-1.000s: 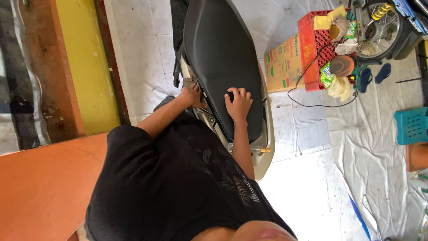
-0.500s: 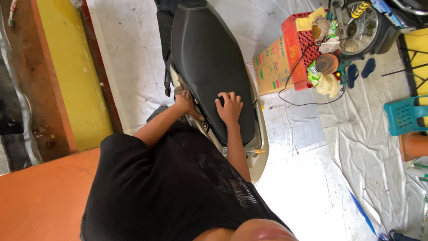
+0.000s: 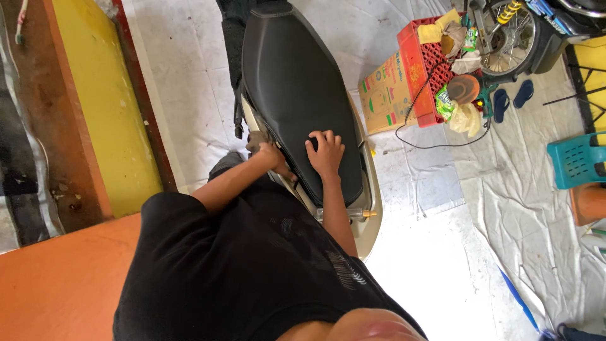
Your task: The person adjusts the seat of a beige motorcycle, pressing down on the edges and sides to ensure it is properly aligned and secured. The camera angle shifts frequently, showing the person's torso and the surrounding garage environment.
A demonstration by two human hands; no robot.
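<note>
Item: black scooter seat (image 3: 293,82), long axis running straight away from me, its near end under my hands.

My right hand (image 3: 326,151): fingers spread, palm flat on the seat's near end, pressing rather than pinching.

My left hand (image 3: 273,155): at the seat's left edge, beside the right hand, fingers curled toward the rim; I cannot tell what, if anything, it grips.

Cream body panel (image 3: 372,208): beneath and to the right of my right hand.

Red crate (image 3: 424,76): well off to the right.
</note>
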